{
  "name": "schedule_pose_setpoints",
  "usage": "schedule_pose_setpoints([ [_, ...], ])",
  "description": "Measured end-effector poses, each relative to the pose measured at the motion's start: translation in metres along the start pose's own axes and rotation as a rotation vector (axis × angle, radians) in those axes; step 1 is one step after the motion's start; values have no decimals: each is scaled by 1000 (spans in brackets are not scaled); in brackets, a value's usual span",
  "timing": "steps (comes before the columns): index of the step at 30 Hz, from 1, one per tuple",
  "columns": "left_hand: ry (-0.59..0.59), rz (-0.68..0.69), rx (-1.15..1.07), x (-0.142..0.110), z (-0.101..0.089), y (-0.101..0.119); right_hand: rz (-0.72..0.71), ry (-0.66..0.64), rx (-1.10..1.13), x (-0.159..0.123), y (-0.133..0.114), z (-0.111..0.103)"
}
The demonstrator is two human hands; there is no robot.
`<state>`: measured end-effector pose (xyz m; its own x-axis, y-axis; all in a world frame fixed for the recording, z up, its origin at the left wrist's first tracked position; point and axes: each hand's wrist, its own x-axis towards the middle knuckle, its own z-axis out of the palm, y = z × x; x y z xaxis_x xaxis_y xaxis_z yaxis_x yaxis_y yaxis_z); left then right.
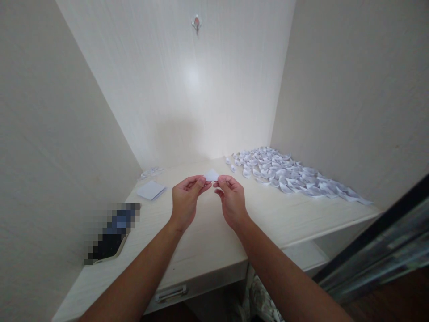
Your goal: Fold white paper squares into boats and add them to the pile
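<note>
A small folded white piece of paper, triangular at the top, is held up over the white desk. My left hand pinches its left corner between thumb and fingers. At the right corner, my right hand grips it the same way, with the lower fingers curled below. Both hands are above the desktop, close together. To the left lies a stack of white paper squares. A large heap of small folded paper pieces spreads along the right side of the desk.
Several paper scraps lie in the back left corner. A phone-like device, partly blurred out, leans near the left wall. A drawer handle is on the desk's front. A hook is on the back wall. A dark-edged panel stands at right.
</note>
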<state>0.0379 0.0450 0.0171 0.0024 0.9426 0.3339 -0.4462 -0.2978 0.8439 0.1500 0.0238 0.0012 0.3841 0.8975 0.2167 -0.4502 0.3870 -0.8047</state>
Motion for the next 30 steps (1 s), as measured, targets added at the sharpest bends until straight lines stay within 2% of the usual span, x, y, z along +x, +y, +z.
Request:
schedule_pose_setpoints([
  [5, -8, -83, -10, 1, -3, -5, -79, 73, -131, 2, 5, -6],
  [8, -4, -82, 54, 1, -3, -6, -112, 98, -194, 0, 6, -7],
  [19, -60, 7, 269, 4, -11, -17, -25, 154, -245, 2, 15, -9],
  [30, -52, -71, 256, 4, -15, -26, -7, 175, -355, 8, 24, -13],
])
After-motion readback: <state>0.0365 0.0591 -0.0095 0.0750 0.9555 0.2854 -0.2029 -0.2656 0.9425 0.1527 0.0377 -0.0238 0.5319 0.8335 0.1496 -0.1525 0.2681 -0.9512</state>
